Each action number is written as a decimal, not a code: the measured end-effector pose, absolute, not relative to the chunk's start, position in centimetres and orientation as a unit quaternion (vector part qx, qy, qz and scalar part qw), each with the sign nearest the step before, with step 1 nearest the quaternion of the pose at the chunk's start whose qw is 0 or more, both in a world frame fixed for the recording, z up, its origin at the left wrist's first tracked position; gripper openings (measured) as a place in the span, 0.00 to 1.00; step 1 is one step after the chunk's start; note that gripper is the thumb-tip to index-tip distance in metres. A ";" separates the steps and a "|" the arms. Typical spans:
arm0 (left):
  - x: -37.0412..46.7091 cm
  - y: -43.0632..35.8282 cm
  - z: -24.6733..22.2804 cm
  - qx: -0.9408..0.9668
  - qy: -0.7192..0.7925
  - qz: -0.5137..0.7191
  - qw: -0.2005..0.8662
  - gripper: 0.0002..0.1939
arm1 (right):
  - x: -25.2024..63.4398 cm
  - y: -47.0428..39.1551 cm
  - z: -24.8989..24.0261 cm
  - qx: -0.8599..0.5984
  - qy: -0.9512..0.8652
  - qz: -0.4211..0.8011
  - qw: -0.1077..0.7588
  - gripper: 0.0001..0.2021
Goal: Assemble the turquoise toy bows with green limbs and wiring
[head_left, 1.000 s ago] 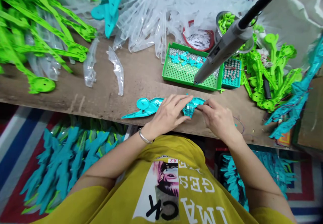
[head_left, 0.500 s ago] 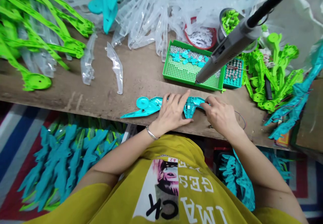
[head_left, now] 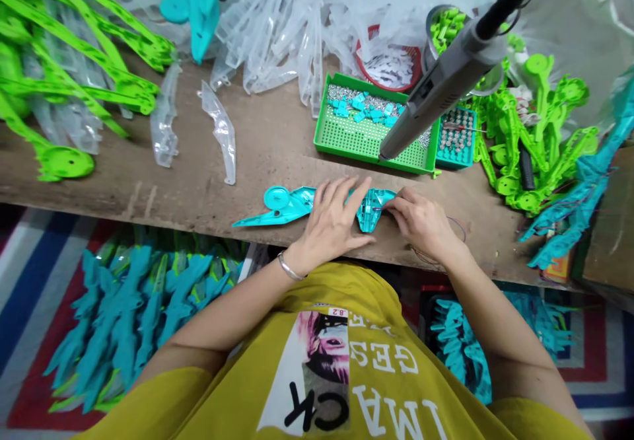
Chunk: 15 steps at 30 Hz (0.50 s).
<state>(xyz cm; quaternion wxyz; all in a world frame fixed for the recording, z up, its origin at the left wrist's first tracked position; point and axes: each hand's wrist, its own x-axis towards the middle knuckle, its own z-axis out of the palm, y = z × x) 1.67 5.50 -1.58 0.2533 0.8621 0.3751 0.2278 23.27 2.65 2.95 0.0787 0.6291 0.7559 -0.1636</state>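
Note:
A turquoise plastic shell (head_left: 292,209) with a round disc near its left end lies along the table's front edge. My left hand (head_left: 331,219) spans its middle, fingers stretched over the far edge and thumb along the near side, holding it down. Beside it, the shell's open cavity (head_left: 369,210) faces up, with small parts and a thin dark line inside. My right hand (head_left: 421,222) is closed in a pinch at the shell's right end. A thin wire (head_left: 461,227) loops out behind that hand; the pinched end itself is mostly hidden by the fingertips.
Behind the shell stands a green tray (head_left: 347,139) of screws and turquoise pieces, with a grey electric screwdriver (head_left: 426,90) hanging over it. A turquoise box (head_left: 456,152) holds small round parts. Green shells (head_left: 525,156) are piled right; clear pieces (head_left: 220,129) lie left.
My right hand has shifted left along the shell, towards its cavity, where a dark line now shows. The wire loop behind it has drawn in. My left hand stays on the shell.

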 end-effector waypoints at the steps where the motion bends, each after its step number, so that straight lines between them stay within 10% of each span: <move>1: 1.2 4.9 -1.5 0.842 0.381 0.257 0.281 0.48 | 23.5 2.6 2.6 0.629 0.757 -0.168 0.059 0.16; 8: 0.0 0.3 -2.0 0.365 0.476 0.340 0.724 0.27 | 23.2 2.5 1.2 0.605 0.777 -0.174 0.020 0.17; 15: 2.7 1.6 -0.5 0.179 0.472 0.360 0.784 0.21 | 23.8 2.5 0.8 0.584 0.785 -0.197 -0.058 0.16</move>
